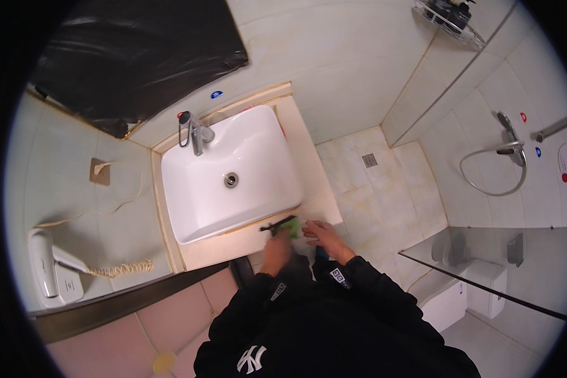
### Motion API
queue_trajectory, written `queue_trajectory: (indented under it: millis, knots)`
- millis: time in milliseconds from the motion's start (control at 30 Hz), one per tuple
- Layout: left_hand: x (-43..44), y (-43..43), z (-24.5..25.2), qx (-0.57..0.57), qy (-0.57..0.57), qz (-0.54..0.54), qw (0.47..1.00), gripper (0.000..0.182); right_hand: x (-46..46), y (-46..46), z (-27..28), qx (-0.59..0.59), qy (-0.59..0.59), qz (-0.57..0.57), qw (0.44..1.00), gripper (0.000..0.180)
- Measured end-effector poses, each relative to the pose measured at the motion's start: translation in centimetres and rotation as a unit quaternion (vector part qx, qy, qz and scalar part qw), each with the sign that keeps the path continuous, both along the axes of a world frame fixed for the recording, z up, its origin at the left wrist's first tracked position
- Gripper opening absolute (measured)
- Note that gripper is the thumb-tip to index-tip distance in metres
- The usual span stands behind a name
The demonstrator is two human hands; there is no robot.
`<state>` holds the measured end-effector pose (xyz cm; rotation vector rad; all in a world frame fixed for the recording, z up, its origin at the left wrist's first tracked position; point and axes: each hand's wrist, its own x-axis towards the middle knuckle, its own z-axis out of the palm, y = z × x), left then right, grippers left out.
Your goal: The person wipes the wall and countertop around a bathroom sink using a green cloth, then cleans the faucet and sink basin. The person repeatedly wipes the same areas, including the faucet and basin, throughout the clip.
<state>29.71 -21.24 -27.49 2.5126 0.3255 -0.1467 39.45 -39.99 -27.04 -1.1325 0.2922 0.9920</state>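
Note:
My left hand is closed on a green and black object, perhaps a small squeegee or scrubber; motion blur hides its details. It is held over the front edge of the pale countertop, just in front of the white washbasin. Just to the right, my right hand is beside that object with fingers apart, holding nothing that I can see. The basin has a metal drain at its middle, and a chrome faucet stands at its back left corner.
A hair dryer hangs on the left wall below a socket. Black plastic sheeting covers part of the back wall. At right are a floor drain, a hand shower, a glass panel and a toilet.

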Motion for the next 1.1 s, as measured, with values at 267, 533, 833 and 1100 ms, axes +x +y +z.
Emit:
queue_trajectory:
  millis: [267, 533, 833, 1100]
  knots:
    - [7.0, -7.4, 4.4, -0.032, -0.133, -0.138, 0.981, 0.045, 1.9, -0.4, 2.2, 0.096, 0.079, -0.201, 0.972, 0.025]
    - [9.2, -2.7, 8.9, -0.150, -0.189, -0.199, 0.950, 0.026, 4.2, 2.1, 3.5, 0.028, 0.058, -0.368, 0.928, 0.034]
    - [12.6, 4.6, 7.4, -0.198, -0.153, 0.125, 0.960, 0.019, 2.1, 10.3, 5.7, -0.312, -0.513, -0.087, 0.794, 0.071]
    - [12.7, 3.7, 6.3, -0.038, -0.130, 0.051, 0.990, 0.020, 7.0, 8.7, 4.4, -0.263, -0.579, -0.003, 0.772, 0.050]
